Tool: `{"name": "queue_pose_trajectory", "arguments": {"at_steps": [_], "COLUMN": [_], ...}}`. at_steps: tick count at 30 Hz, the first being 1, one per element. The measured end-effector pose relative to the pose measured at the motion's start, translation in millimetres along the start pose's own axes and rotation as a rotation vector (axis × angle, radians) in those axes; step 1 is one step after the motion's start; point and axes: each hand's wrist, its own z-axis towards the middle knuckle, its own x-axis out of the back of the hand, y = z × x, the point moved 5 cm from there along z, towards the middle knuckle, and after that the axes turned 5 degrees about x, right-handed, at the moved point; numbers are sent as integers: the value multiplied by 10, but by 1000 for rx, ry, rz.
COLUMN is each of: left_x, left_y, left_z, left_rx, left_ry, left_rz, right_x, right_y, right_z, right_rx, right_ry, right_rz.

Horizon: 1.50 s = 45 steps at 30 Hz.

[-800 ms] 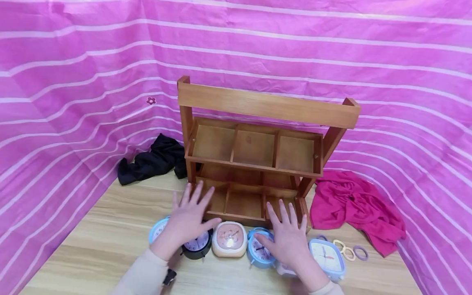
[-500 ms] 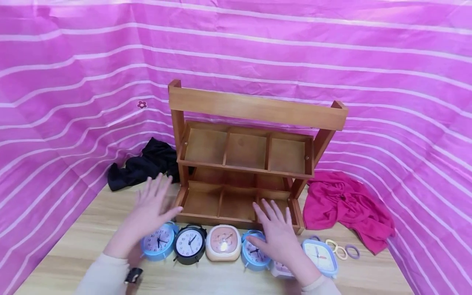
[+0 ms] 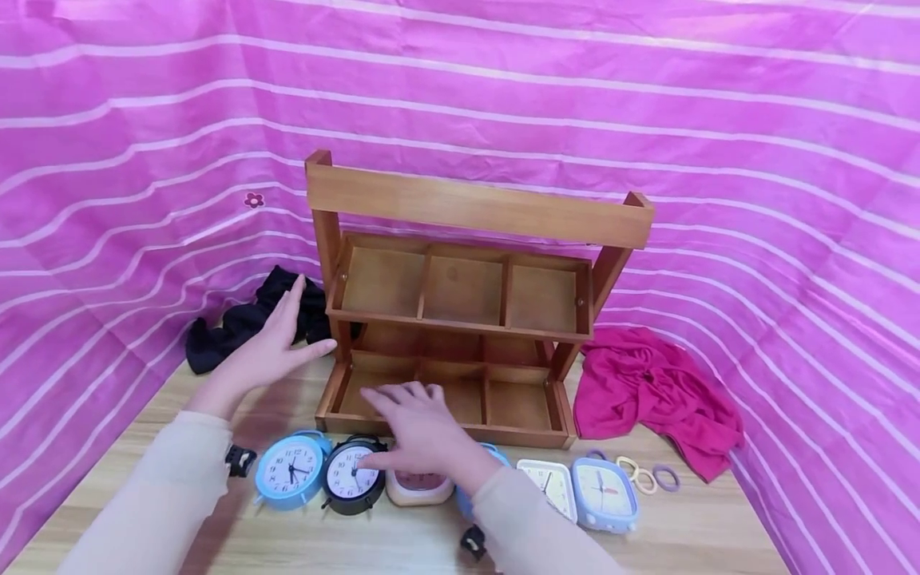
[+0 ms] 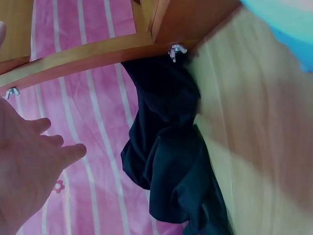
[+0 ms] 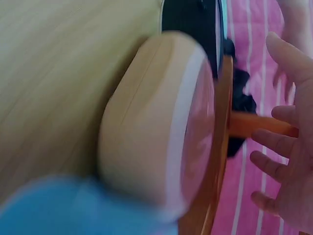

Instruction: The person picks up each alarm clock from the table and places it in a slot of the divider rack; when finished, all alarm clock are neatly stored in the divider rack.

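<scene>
My left hand (image 3: 269,351) is raised left of the wooden two-tier shelf (image 3: 474,200), in front of the black cloth (image 3: 230,327), fingers straight and holding nothing. My right hand (image 3: 424,427) hovers with spread fingers over the clocks at the shelf's front, also holding nothing. A row of alarm clocks stands there: a round blue one (image 3: 290,473), a round black one (image 3: 352,477), a cream one with a pink face (image 5: 146,112), a second blue one mostly hidden by my right arm, a white square one (image 3: 549,485) and a light-blue square one (image 3: 605,493).
A crimson cloth (image 3: 647,383) lies right of the shelf. Yellow rings (image 3: 645,481) and a purple ring (image 3: 667,477) sit beside the light-blue clock. Pink striped fabric (image 3: 460,96) encloses the wooden table (image 3: 388,543) at the back and sides.
My left hand has gone left and up, away from the shelf's front. The right hand has swept left, from the right-hand clocks to the black and cream ones. The head view has shifted slightly.
</scene>
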Motion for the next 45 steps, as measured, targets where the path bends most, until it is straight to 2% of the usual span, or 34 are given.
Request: {"name": "queue_pose_trajectory", "arguments": {"at_steps": [3, 7, 12, 16, 21, 24, 30, 38, 45], "left_x": [-6, -72, -140, -111, -72, -39, -13, -67, -42], "left_y": [22, 33, 59, 93, 120, 165, 248, 225, 219], "left_z": [116, 240, 306, 342, 448, 488, 511, 494, 501], "left_rx": [-16, -47, -61, -78, -95, -134, -175, -159, -149], "left_ry": [-11, -1, 6, 25, 55, 82, 100, 76, 61], "left_rz": [-5, -21, -109, -155, -182, -185, -178, -228, -255], "right_x": [-85, -210, -266, -273, -398, -454, -445, -494, -508], "right_y": [-158, -320, -480, -601, -625, -624, -643, -717, -697], "right_z": [172, 305, 372, 404, 453, 475, 533, 556, 589], "right_rx": [28, 67, 90, 97, 44, 24, 5, -42, -54], "right_ry": [-47, -95, -55, -54, -83, -82, -52, -39, -54], "right_rz": [-2, -8, -89, -102, -75, -68, -22, 91, 199]}}
